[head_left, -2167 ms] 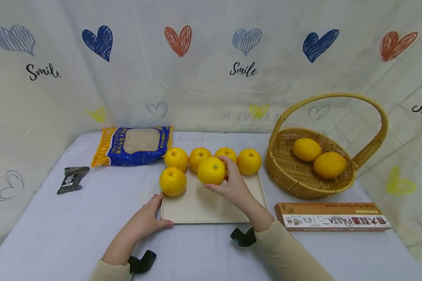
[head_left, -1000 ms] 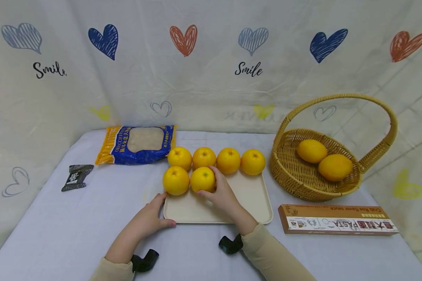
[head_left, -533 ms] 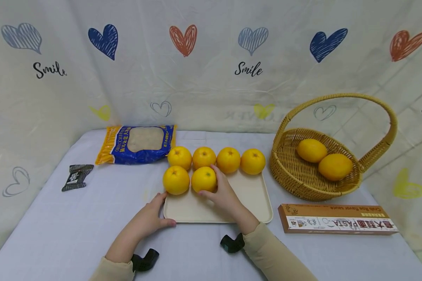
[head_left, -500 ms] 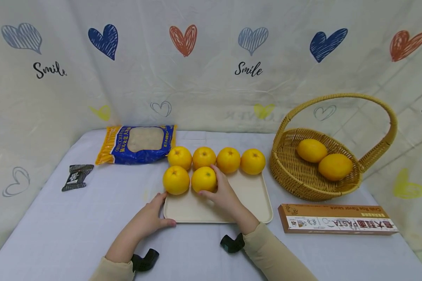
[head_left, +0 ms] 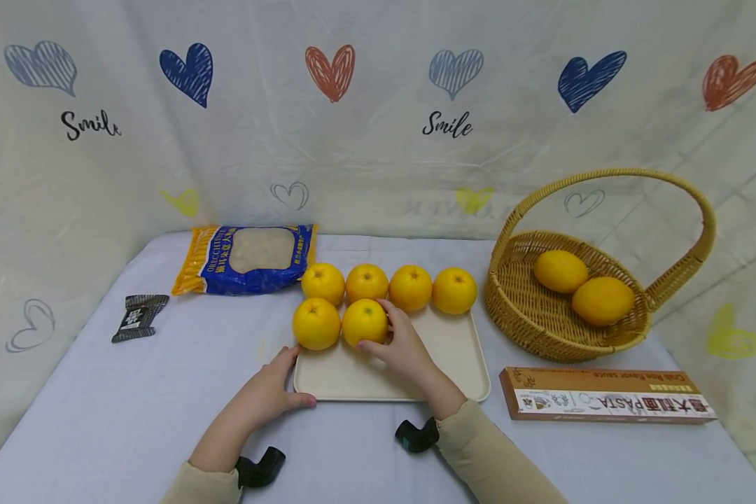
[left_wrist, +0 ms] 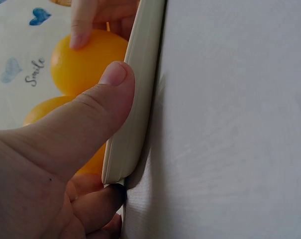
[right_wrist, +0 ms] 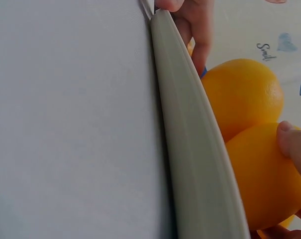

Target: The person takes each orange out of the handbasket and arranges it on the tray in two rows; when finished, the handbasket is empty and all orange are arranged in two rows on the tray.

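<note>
A cream tray (head_left: 353,383) carries several oranges: a back row, with its leftmost orange (head_left: 323,283) at the far left corner, and a front-row orange (head_left: 316,324) at the left edge. Right beside that one sits another orange (head_left: 362,325), gripped from its right by my right hand (head_left: 406,353), thumb in front and fingers behind. My left hand (head_left: 266,393) holds the tray's near left corner. In the left wrist view its thumb (left_wrist: 113,94) lies along the tray's front side, with fingers round the corner. The right wrist view shows the gripped orange (right_wrist: 264,174) touching its neighbour.
A wicker basket (head_left: 523,329) with two yellow-orange fruits stands to the right, its handle arching high. Before it lies a pasta box (head_left: 607,395). A blue and yellow pasta bag (head_left: 252,259) lies back left, and a small black packet (head_left: 140,318) farther left.
My right hand has brought its orange down and left onto the tray, beside the front-left orange. Over the last second it stays there, still gripping. My left hand keeps its place at the corner.
</note>
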Available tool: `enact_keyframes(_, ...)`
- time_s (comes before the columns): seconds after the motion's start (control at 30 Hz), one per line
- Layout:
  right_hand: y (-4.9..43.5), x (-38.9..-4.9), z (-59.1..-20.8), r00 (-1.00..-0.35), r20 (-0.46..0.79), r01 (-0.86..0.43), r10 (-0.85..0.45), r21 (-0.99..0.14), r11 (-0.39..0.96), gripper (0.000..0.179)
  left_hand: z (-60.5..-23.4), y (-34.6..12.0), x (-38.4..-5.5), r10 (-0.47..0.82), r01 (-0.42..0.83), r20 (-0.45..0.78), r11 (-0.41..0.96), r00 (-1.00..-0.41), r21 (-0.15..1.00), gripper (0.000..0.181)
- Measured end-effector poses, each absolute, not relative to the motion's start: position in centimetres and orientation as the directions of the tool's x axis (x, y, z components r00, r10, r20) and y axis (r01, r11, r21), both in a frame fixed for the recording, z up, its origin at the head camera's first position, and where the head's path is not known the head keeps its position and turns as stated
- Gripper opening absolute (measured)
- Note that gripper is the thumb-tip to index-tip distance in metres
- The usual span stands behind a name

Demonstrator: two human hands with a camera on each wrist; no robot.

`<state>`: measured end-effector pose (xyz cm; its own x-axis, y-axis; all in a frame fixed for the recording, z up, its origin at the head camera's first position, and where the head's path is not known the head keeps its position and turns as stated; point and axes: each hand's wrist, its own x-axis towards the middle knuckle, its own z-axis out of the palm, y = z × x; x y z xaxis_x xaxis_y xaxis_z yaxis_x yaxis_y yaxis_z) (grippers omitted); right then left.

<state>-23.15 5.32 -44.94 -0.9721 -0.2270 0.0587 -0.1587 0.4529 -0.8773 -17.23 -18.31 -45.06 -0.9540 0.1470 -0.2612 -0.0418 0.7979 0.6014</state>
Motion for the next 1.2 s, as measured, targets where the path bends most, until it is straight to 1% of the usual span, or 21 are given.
enact_keyframes(0.17,5.43,-23.16,-44.86,-0.968,0.048,-0.159,-0.244,-0.876,0.456,0.080,-44.95,-18.28,-17.23,0.146,-0.041,-0.258,0.797,-0.955,0.602,0.105)
enact_keyframes(0.3,5.46,-23.16,-44.95,-0.970,0.022,-0.133,-0.241,-0.880,0.455,0.083,-45.03,-18.32,-17.23,0.145,-0.045,-0.262,0.796,-0.954,0.603,0.105)
enact_keyframes(0.43,5.49,-23.17,-45.08,-0.970,0.025,-0.135,-0.241,-0.881,0.453,0.084,-45.19,-18.35,-17.24,0.143,-0.049,-0.266,0.796,-0.953,0.603,0.105)
enact_keyframes(0.67,5.39,-23.16,-44.95,-0.975,0.002,-0.096,-0.220,-0.904,0.418,0.081,-45.22,-18.34,-17.22,0.145,-0.048,-0.265,0.792,-0.953,0.609,0.106)
enact_keyframes(0.9,5.43,-23.23,-44.97,-0.972,0.056,-0.150,-0.226,-0.893,0.424,0.076,-45.14,-18.34,-17.19,0.146,-0.044,-0.263,0.796,-0.954,0.604,0.107)
enact_keyframes(1.2,5.47,-23.31,-45.10,-0.967,0.053,-0.152,-0.250,-0.906,0.396,0.075,-45.06,-18.28,-17.21,0.144,-0.047,-0.265,0.796,-0.953,0.603,0.106)
